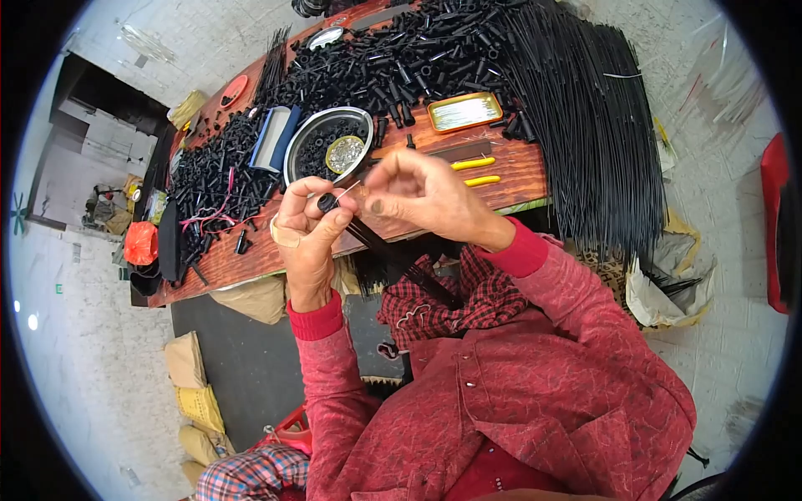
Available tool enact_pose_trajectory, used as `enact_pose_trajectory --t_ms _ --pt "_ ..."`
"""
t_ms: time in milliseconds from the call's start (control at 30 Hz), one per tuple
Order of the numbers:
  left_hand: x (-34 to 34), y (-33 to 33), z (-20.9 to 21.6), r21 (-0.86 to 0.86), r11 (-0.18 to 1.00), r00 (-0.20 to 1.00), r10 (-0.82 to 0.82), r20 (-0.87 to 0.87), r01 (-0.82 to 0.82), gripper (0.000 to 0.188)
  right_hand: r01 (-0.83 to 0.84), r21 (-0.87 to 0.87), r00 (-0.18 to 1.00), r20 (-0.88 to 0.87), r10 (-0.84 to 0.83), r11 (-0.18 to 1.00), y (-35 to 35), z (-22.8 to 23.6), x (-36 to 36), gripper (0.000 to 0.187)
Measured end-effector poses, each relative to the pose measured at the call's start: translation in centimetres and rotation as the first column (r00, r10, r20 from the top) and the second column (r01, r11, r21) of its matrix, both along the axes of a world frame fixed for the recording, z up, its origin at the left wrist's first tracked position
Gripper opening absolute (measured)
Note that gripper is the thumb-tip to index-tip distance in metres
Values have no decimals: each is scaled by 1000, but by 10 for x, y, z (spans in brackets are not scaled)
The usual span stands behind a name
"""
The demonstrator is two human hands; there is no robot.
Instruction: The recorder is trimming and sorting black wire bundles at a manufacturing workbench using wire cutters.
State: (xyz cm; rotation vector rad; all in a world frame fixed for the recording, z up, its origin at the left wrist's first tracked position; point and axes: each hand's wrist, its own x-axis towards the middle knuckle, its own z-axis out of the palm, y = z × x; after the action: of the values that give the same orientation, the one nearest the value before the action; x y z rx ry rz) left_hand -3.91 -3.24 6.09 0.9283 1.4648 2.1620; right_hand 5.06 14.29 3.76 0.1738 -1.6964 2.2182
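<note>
Above the near edge of the table, my left hand is closed round a short black tubular part, its open end facing up. A tan bandage wraps one finger of this hand. Long black strands run from under the hands down to my lap; how they join the part is hidden. My right hand pinches close beside it, slightly blurred. A thin pale pin or wire shows between the fingers of both hands, slanting up from the tubular part.
Black tubular parts heap the reddish wooden table. On it are an oval metal bowl, a round tin of shiny bits, yellow-handled pliers, a blue-edged box and a rectangular tin. Long black strands overhang the right edge.
</note>
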Motion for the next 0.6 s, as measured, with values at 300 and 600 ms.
enact_pose_trajectory --t_ms 300,600 --pt "23 3 15 -86 990 991 108 -83 -115 44 484 577 874 -363 -324 658 -10 41 7 24" --pt "45 41 24 -283 904 930 245 -273 -321 49 573 609 818 -377 -435 549 16 37 28 21"
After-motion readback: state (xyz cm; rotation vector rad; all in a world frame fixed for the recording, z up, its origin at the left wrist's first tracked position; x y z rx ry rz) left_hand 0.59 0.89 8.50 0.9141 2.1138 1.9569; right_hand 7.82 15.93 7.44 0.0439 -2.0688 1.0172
